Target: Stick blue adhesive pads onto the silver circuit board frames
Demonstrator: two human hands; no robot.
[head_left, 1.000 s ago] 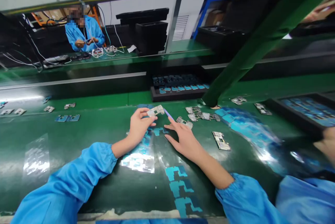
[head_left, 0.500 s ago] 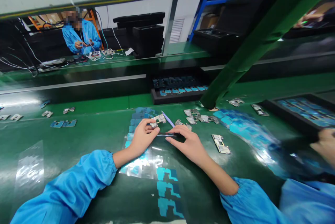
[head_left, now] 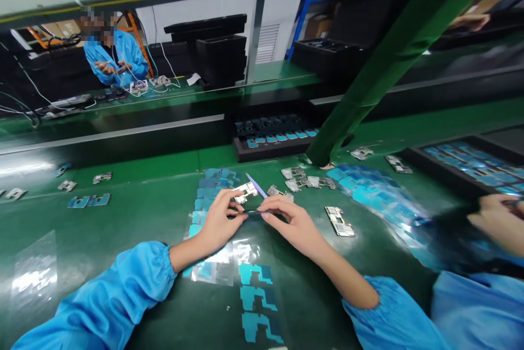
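Note:
Between both hands is a thin dark flat piece [head_left: 252, 212], seen nearly edge-on; its kind I cannot make out. My left hand [head_left: 221, 219] pinches its left end between thumb and fingers. At the right end, my right hand [head_left: 292, 224] grips it the same way. A pale circuit board [head_left: 246, 191] shows just beyond my left fingertips; whether they touch it I cannot tell. A slim purple pointed tool [head_left: 256, 184] sticks out past my right fingers, its lower end hidden by them. Blue cut film pieces [head_left: 254, 298] lie on the green table below my hands.
Loose circuit boards [head_left: 339, 221] lie to the right. A strip of blue film sheets [head_left: 376, 197] spreads beside a green post [head_left: 368, 85]. A black tray [head_left: 241, 150] stands at the back. At right, another person's hand [head_left: 497, 219] is near a second tray [head_left: 426, 161].
The view has shifted slightly, so most things sit further left. My hands have drawn a little closer together on the dark piece. The other person's hand at right has moved.

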